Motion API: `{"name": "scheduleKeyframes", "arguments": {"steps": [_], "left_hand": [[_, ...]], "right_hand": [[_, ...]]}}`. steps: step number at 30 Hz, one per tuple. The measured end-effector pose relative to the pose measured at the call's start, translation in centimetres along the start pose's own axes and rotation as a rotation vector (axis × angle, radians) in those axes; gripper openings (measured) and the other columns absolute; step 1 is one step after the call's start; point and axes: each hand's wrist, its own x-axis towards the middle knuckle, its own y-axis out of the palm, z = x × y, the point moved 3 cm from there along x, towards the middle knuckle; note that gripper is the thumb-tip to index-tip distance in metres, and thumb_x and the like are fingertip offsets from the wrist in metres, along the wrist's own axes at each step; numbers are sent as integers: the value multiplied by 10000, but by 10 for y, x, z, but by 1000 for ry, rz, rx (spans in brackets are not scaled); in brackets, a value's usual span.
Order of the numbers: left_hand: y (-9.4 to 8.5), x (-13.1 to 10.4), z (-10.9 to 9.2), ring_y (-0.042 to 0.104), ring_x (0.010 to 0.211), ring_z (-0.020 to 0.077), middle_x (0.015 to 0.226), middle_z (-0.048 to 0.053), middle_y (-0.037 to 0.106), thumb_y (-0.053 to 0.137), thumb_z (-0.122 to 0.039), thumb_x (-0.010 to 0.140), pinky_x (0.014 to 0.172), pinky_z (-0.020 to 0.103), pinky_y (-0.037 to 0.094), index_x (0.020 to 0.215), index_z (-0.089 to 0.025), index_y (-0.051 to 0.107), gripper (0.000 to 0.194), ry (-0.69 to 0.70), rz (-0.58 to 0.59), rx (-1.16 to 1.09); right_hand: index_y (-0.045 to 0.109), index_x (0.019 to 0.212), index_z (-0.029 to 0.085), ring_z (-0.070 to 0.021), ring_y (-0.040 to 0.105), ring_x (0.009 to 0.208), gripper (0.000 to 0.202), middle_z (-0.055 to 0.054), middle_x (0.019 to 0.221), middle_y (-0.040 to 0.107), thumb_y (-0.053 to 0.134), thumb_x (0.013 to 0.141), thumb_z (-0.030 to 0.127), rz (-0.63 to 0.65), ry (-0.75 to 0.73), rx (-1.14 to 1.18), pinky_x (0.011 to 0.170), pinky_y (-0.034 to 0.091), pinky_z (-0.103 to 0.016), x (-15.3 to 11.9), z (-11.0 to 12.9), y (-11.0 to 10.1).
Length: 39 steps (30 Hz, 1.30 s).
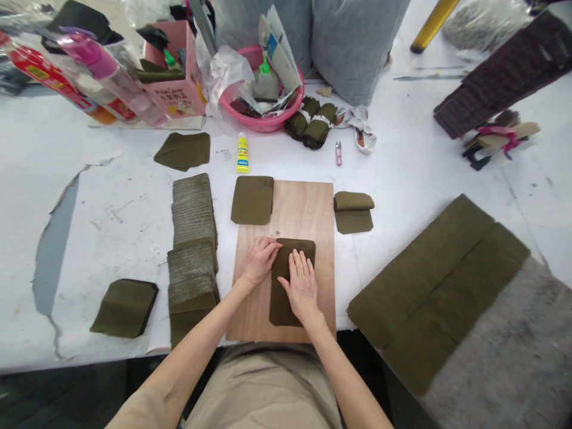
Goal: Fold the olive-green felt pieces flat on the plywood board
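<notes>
A rectangular olive-green fabric piece point(282, 298) lies lengthwise on a wooden board point(304, 208) in front of me. My left hand point(263, 259) pinches its upper left corner between thumb and fingers. Flat on the upper right of the same piece rests my right hand point(301, 283), its fingers stretched out and the thumb apart. A squarer olive fabric piece point(252, 200) overlaps the board's upper left corner. Just beyond the board's right edge sits a small folded fabric piece point(354, 212). To the left runs a long row of overlapping fabric pieces point(193, 220).
Beyond the board are a yellow glue tube point(242, 155), small pink thread snips point(338, 154), rolled fabric bundles point(313, 122) and a pink basket point(263, 124). Large olive panels point(447, 286) cover the right front. A fabric stack point(125, 307) lies left, near the table edge.
</notes>
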Motion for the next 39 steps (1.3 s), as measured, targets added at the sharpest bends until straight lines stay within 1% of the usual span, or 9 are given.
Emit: {"name": "scheduleKeyframes", "arguments": {"steps": [6,11,13,17,23,27,29,34,39], "left_hand": [[-2,2,-1,530,986,214,1000,66,603,453,-185,915,867,387,461,985,-216,620,184,22,-1,-7],[-1,1,-1,530,988,219,990,67,597,459,-196,914,861,396,463,984,-216,621,178,6,-7,-13],[0,0,-1,532,988,218,992,66,598,455,-187,914,863,397,462,986,-219,622,185,5,-16,-19],[0,0,-1,534,993,221,990,67,599,466,-183,906,861,396,462,983,-224,629,185,5,-11,-18],[-1,0,-1,530,986,220,992,69,593,464,-193,908,855,396,461,984,-220,626,181,10,-11,-13],[0,0,-1,527,986,220,985,66,595,468,-197,908,864,397,456,972,-219,625,171,5,-5,-7],[0,0,-1,526,983,222,985,65,596,470,-201,908,864,398,454,966,-219,627,168,1,-10,-2],[0,0,-2,528,981,220,989,69,593,465,-199,909,861,396,457,983,-218,627,179,6,-9,-7],[-1,0,-1,532,974,215,985,69,601,457,-185,910,852,391,459,984,-209,626,186,12,-9,-1]], "right_hand": [[262,1453,103,-247,203,1412,684,-128,1500,301,567,878,314,33,21,-6,1126,287,-447,-26,2,4],[257,1452,85,-261,169,1419,680,-149,1512,261,555,884,310,-22,65,-14,1133,262,-471,-2,-4,0],[233,1461,92,-259,176,1418,694,-150,1510,266,559,882,293,-19,59,-19,1130,270,-469,-5,-5,2],[206,1473,117,-266,228,1402,706,-160,1496,296,553,885,297,-29,95,-16,1102,319,-473,-26,-1,1],[261,1449,68,-270,184,1413,680,-170,1504,270,553,885,310,-47,134,-27,1134,256,-474,-6,-2,-1],[262,1451,78,-276,201,1408,675,-167,1499,285,554,885,302,-27,167,-49,1124,267,-478,-21,-5,1],[248,1458,90,-276,201,1408,670,-166,1500,283,535,896,314,-36,181,-45,1120,267,-486,-22,-3,-1],[241,1458,79,-260,143,1424,677,-155,1518,240,525,901,338,-29,129,-27,1140,237,-469,-2,0,3],[236,1458,72,-269,179,1414,667,-158,1514,251,511,908,328,-14,161,-42,1123,267,-469,-30,3,9]]}}
